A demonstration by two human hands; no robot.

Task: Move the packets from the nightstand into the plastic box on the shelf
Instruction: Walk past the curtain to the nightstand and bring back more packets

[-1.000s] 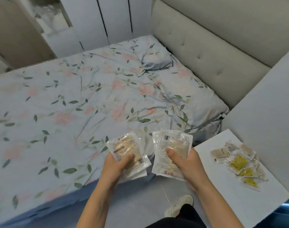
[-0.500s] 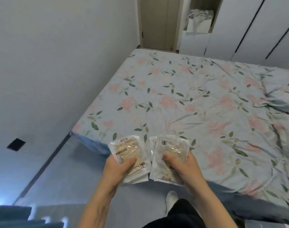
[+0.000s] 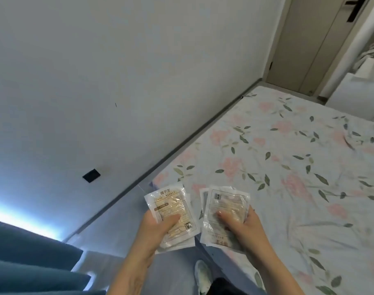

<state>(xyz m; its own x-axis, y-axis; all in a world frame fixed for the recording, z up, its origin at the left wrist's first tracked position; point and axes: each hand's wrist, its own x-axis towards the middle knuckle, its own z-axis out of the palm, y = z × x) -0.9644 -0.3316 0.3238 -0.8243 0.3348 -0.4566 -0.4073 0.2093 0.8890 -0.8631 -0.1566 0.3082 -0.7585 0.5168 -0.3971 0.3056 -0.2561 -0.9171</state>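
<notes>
Hands low in front, left hand (image 3: 154,229) pinching a small stack of packets (image 3: 172,213), thumb on top, right hand (image 3: 244,226) gripping a second stack (image 3: 223,213), exact count unclear, long axes pointing away toward the floral bed (image 3: 298,167), white wall (image 3: 118,81) beyond.

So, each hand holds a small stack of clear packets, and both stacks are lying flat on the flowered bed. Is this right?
Not quite. The head view shows the left hand and the right hand each holding a small stack of clear packets, left stack, right stack, but the stacks are held up in the air beside the flowered bed, not lying on it.
</notes>
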